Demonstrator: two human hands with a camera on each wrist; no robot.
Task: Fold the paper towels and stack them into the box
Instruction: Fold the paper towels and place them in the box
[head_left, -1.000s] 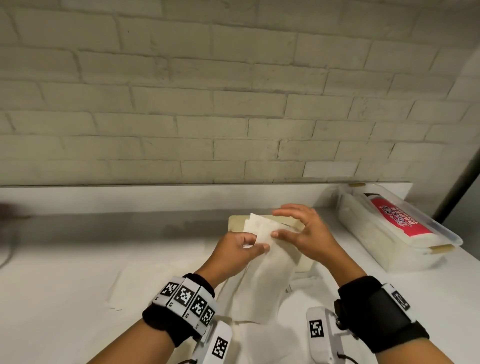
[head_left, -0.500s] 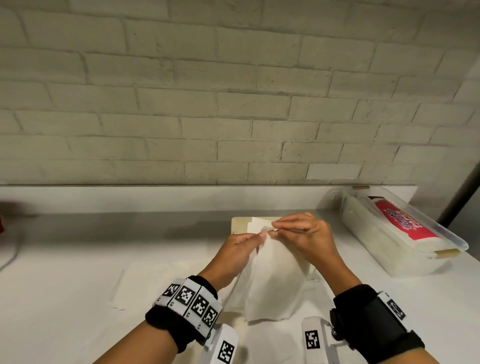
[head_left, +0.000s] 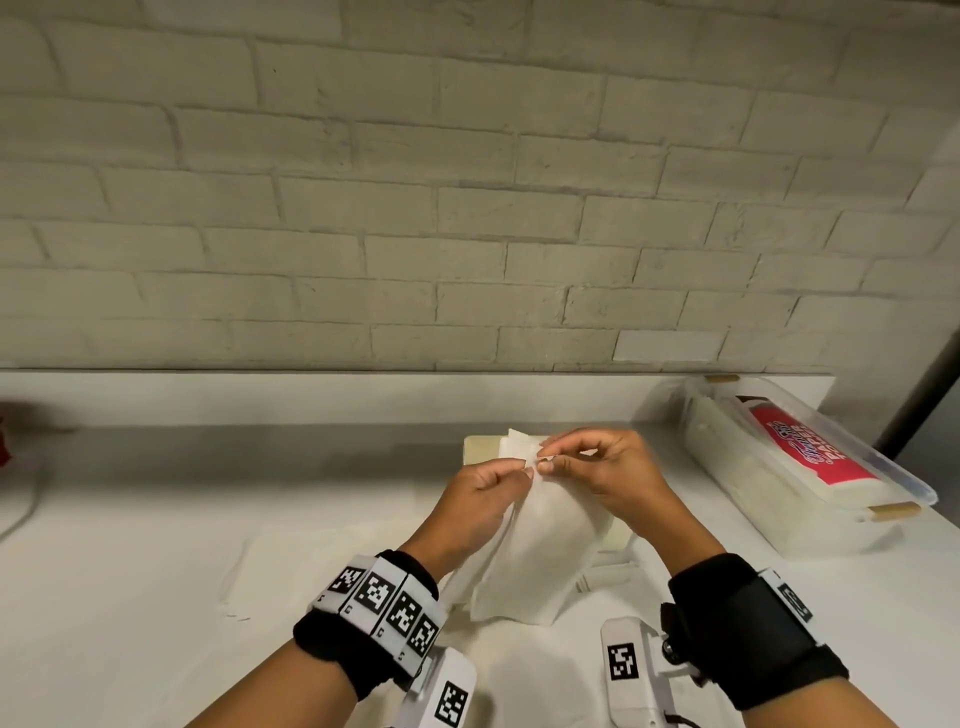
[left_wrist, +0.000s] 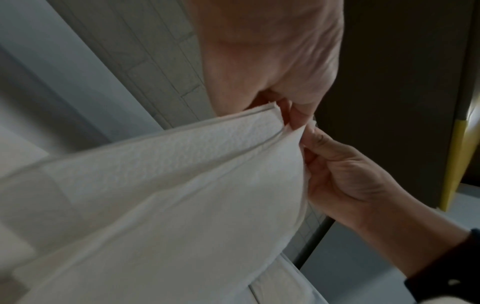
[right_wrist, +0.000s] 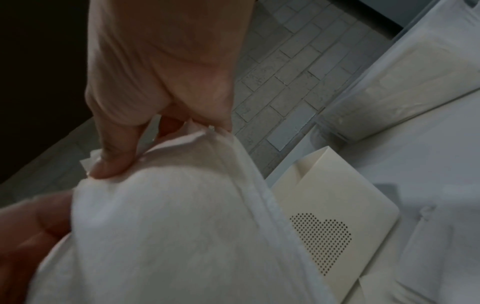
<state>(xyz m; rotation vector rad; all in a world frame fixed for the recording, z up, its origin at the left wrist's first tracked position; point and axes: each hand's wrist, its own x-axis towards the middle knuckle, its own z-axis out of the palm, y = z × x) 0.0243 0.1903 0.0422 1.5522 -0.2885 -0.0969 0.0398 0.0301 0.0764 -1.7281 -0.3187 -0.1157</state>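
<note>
A white paper towel (head_left: 535, 556) hangs folded in the air over the table, with its layered edges at the top. My left hand (head_left: 523, 471) pinches that top corner between thumb and finger. My right hand (head_left: 546, 461) pinches the same edge right beside it, fingertips almost touching the left's. Behind the towel stands the cream box (head_left: 480, 447), mostly hidden. In the right wrist view the box (right_wrist: 345, 197) shows a dotted heart, and the towel (right_wrist: 168, 226) hangs from my right thumb. The left wrist view shows the towel's (left_wrist: 182, 185) stacked layers.
A clear plastic container (head_left: 810, 483) with a red label sits at the right against the ledge. More flat paper towels (head_left: 311, 561) lie on the white table at the left. A brick wall rises behind the ledge.
My right hand went from spread fingers on the towel to a pinch on its top edge. Both hands have lifted the towel a little, so its lower end hangs higher.
</note>
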